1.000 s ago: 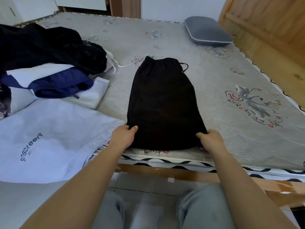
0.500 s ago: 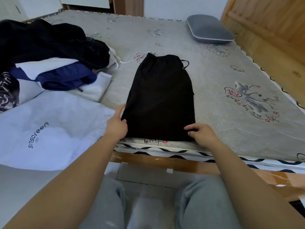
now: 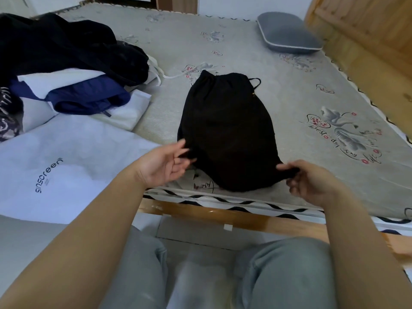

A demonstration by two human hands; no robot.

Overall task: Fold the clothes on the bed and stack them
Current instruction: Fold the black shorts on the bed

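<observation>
A black garment [image 3: 227,130], folded lengthwise with its drawstring waist at the far end, lies on the grey mattress [image 3: 256,52] near the front edge. My left hand [image 3: 162,166] pinches the near left corner of the garment, palm turned up. At the near right corner, my right hand [image 3: 310,181] pinches the cloth between thumb and fingers. Both near corners are lifted off the mattress, and the near edge sags between them.
A heap of unfolded clothes [image 3: 66,70], black, navy and white, lies at the left. A white garment with printed lettering [image 3: 62,166] spreads out in front of the heap. A grey pillow [image 3: 287,33] lies at the far right by the wooden headboard [image 3: 367,41].
Both hands went from pressing flat on the garment's near edge to pinching its near corners, and they have raised those corners off the mattress.
</observation>
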